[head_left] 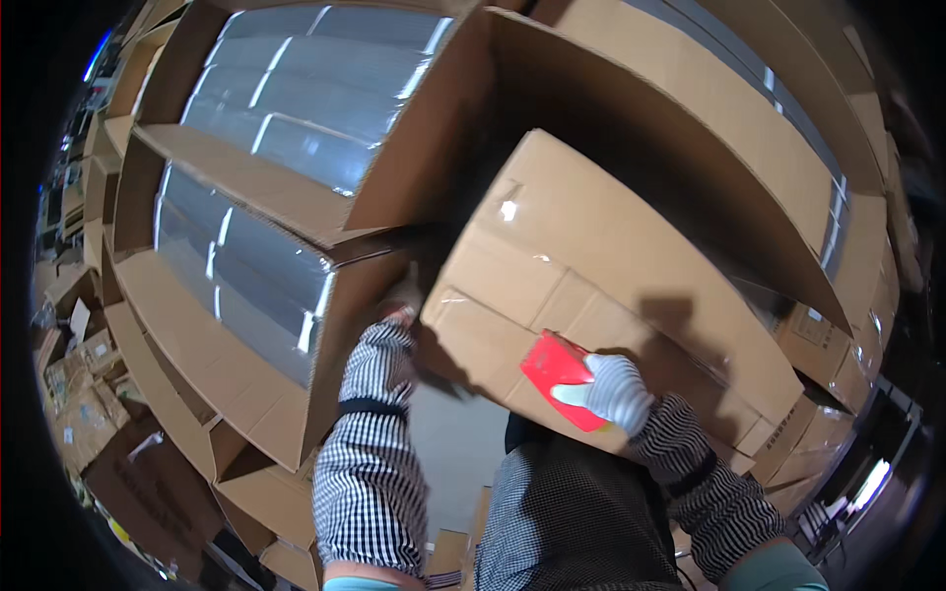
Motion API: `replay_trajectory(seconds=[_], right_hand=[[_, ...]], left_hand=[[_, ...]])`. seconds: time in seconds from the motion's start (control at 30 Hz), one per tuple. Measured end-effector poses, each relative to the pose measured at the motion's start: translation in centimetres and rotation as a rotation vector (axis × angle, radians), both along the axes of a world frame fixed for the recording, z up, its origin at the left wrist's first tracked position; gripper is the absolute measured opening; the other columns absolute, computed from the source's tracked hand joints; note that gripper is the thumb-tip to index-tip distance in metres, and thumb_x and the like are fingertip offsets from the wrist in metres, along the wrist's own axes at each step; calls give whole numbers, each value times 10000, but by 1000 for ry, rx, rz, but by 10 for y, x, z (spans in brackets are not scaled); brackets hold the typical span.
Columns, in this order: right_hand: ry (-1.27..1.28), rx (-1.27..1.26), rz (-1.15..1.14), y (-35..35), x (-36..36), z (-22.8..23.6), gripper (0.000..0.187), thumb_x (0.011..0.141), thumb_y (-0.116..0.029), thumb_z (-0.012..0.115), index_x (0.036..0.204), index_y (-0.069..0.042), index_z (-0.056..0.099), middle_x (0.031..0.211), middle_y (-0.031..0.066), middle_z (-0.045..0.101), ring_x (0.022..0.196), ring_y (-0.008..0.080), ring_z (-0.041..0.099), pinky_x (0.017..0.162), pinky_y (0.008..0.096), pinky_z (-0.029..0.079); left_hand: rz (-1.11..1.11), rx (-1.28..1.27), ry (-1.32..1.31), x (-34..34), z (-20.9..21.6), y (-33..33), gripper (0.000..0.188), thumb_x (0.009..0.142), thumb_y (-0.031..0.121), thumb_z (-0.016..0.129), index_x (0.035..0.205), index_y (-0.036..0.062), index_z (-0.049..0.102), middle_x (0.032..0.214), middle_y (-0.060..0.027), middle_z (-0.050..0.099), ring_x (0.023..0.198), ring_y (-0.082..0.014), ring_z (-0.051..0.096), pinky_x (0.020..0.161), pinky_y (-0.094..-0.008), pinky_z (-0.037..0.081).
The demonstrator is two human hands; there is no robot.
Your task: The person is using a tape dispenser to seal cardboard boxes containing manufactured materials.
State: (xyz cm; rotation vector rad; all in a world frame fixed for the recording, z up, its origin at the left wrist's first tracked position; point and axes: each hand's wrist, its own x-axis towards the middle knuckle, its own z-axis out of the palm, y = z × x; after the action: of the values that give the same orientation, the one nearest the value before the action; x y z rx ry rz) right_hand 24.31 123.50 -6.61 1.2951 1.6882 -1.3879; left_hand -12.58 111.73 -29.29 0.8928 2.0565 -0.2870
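A closed brown cardboard box (601,246) lies at a slant in front of me, near my legs. My right hand (613,392), in a pale glove, is closed on a flat red object (560,378) with a straight edge. That red object rests against or just above the top of the box; its exact kind is unclear. At the box's left side is my left hand (399,303), blurred and partly lost in shadow. Its fingers do not show clearly, and whether it touches the box I cannot tell. Both forearms wear checked sleeves.
Open cartons holding clear-wrapped grey packs (305,89) stand at the left, with another open carton (246,281) below them. Behind the box rises a deep carton wall (690,128). Stacked cartons (818,345) stand at the right. Grey floor (448,433) shows between my left arm and leg.
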Motion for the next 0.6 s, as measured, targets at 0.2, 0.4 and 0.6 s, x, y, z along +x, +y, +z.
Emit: replay_trajectory(seconds=[0.2, 0.4, 0.6], right_hand=[[58, -20, 113, 19, 18, 3, 752, 753, -700, 658, 977, 14, 736, 851, 201, 735, 815, 357, 721, 738, 461, 569], [247, -87, 124, -3, 155, 14, 668, 750, -606, 707, 1031, 0, 723, 889, 212, 730, 831, 358, 723, 766, 470, 575], [117, 46, -35, -84, 591, 33, 668, 765, -633, 718, 1053, -31, 683, 900, 210, 703, 855, 396, 693, 793, 489, 547]], left_hand=[[-340, 949, 391, 150, 119, 37, 611, 994, 182, 513, 1553, 19, 327, 1596, -196, 354, 1487, -385, 294, 1233, -456, 215], [-618, 759, 412, 267, 96, 1, 771, 962, 420, 439, 1571, -14, 253, 1638, -251, 216, 1525, -442, 166, 1239, -586, 98], [-758, 901, -227, 692, 117, 1, 675, 850, 388, 592, 1402, 7, 509, 1473, -231, 474, 1371, -431, 430, 1139, -639, 274]])
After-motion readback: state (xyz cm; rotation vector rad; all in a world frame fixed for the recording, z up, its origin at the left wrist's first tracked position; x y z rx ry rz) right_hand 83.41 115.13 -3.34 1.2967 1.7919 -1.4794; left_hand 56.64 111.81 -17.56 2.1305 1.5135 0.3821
